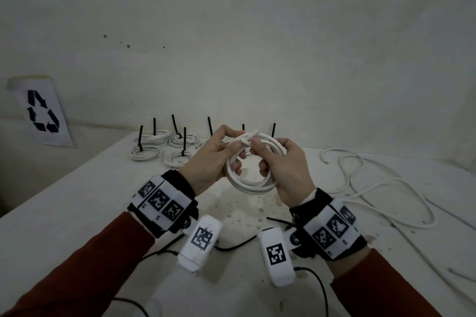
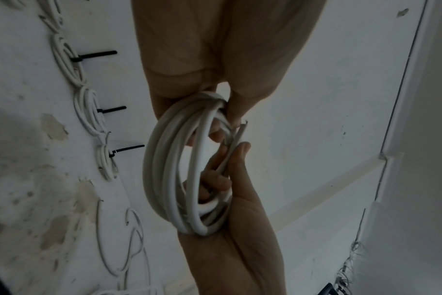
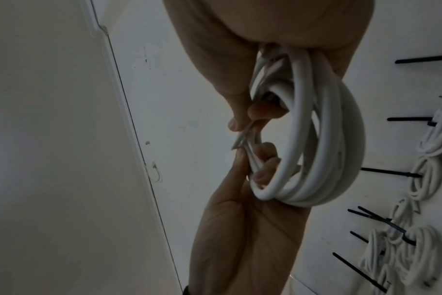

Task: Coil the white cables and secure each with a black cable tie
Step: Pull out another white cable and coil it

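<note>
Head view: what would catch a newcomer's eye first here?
First, the white coil held up over the table by the left hand and right hand. Behind it lie tied coils with black ties sticking up. A loose cable sprawls at right.

head cam – high, looks down | wrist cams – close, facing; all share coil [image 1: 253,162]

Bare workroom: stained white table [image 1: 77,201], recycling sign [image 1: 42,110].
</note>
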`<move>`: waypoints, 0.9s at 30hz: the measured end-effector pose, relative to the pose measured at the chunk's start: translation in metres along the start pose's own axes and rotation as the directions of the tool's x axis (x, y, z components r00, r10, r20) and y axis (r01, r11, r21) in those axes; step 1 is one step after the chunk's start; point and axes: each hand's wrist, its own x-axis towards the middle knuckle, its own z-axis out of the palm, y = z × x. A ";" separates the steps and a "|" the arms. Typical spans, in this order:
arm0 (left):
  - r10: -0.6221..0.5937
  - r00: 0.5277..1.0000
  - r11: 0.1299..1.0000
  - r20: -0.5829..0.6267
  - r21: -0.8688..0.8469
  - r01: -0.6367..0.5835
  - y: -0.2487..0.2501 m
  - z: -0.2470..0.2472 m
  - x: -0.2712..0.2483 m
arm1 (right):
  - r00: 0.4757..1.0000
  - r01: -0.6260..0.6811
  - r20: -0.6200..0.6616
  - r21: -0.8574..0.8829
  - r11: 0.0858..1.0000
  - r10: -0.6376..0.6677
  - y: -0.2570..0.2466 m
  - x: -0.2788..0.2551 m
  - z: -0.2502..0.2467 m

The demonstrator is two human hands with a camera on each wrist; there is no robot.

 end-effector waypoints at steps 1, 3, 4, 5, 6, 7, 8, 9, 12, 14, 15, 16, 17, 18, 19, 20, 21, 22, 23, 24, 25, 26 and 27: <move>0.017 1.000 1.000 -0.005 0.018 -0.017 0.000 0.000 -0.001 | 1.000 -0.003 -0.004 -0.009 1.000 0.003 0.000 -0.001 0.001; 0.064 0.998 0.994 -0.026 0.090 -0.062 -0.003 0.000 -0.003 | 1.000 -0.001 -0.007 -0.043 0.999 0.001 0.000 -0.001 0.004; 0.089 0.995 0.988 -0.039 0.131 -0.083 -0.005 0.001 -0.004 | 1.000 0.000 -0.010 -0.062 0.998 0.000 0.001 -0.001 0.005; 0.109 0.993 0.982 -0.050 0.162 -0.100 -0.007 0.001 -0.005 | 1.000 0.001 -0.014 -0.078 0.997 -0.002 0.001 -0.001 0.006; 0.121 0.991 0.978 -0.063 0.179 -0.108 -0.009 0.002 -0.006 | 1.000 0.002 -0.017 -0.092 0.996 -0.004 0.002 -0.001 0.007; 0.122 0.989 0.979 -0.078 0.176 -0.107 -0.011 0.002 -0.007 | 1.000 0.005 -0.019 -0.104 0.995 -0.007 0.002 -0.001 0.007; 0.117 0.989 0.982 -0.094 0.163 -0.101 -0.013 0.001 -0.007 | 1.000 0.007 -0.018 -0.117 0.993 -0.010 0.003 -0.001 0.008; 0.118 0.987 0.982 -0.107 0.159 -0.100 -0.014 0.002 -0.008 | 1.000 0.009 -0.015 -0.129 0.992 -0.010 0.004 -0.002 0.008; 0.153 0.979 0.966 -0.133 0.229 -0.120 -0.018 0.003 -0.011 | 1.000 0.001 0.014 -0.150 0.989 0.001 0.009 -0.005 0.011; 0.184 0.971 0.950 -0.154 0.279 -0.136 -0.021 0.002 -0.012 | 0.999 -0.017 0.036 -0.160 0.987 0.023 0.013 -0.005 0.014; 0.198 0.967 0.938 -0.162 0.316 -0.139 -0.022 0.001 -0.012 | 0.998 -0.028 0.043 -0.166 0.986 0.035 0.014 -0.005 0.015; 0.208 0.964 0.926 -0.168 0.352 -0.138 -0.024 0.000 -0.013 | 0.998 -0.039 0.046 -0.168 0.985 0.047 0.016 -0.005 0.016; 0.215 0.961 0.916 -0.172 0.378 -0.137 -0.026 -0.001 -0.015 | 0.997 -0.050 0.044 -0.169 0.984 0.058 0.018 -0.005 0.017; 0.221 0.958 0.909 -0.180 0.395 -0.136 -0.027 -0.001 -0.017 | 0.997 -0.058 0.039 -0.170 0.984 0.066 0.020 -0.005 0.019; 0.229 0.955 0.901 -0.190 0.412 -0.134 -0.028 -0.002 -0.019 | 0.997 -0.063 0.032 -0.173 0.983 0.069 0.022 -0.005 0.020; 0.235 0.952 0.896 -0.197 0.424 -0.133 -0.029 -0.003 -0.020 | 0.997 -0.067 0.024 -0.176 0.982 0.072 0.025 -0.005 0.022; 0.244 0.948 0.891 -0.206 0.433 -0.135 -0.029 -0.004 -0.022 | 0.997 -0.071 0.021 -0.180 0.981 0.076 0.027 -0.006 0.024; 0.256 0.943 0.883 -0.210 0.449 -0.139 -0.030 -0.005 -0.023 | 0.996 -0.078 0.019 -0.180 0.981 0.083 0.029 -0.006 0.025; 0.269 0.940 0.871 -0.209 0.470 -0.144 -0.032 -0.006 -0.024 | 0.996 -0.087 0.017 -0.177 0.980 0.092 0.031 -0.007 0.026; 0.277 0.939 0.861 -0.205 0.487 -0.148 -0.033 -0.008 -0.025 | 0.995 -0.097 0.015 -0.173 0.980 0.102 0.031 -0.008 0.027; 0.279 0.939 0.859 -0.200 0.490 -0.151 -0.034 -0.008 -0.026 | 0.994 -0.107 0.015 -0.167 0.980 0.111 0.032 -0.009 0.027; 0.274 0.941 0.866 -0.200 0.476 -0.152 -0.035 -0.009 -0.028 | 0.993 -0.112 0.018 -0.161 0.981 0.117 0.032 -0.010 0.027; 0.261 0.943 0.881 -0.206 0.450 -0.146 -0.036 -0.009 -0.028 | 0.993 -0.114 0.025 -0.162 0.980 0.119 0.032 -0.011 0.027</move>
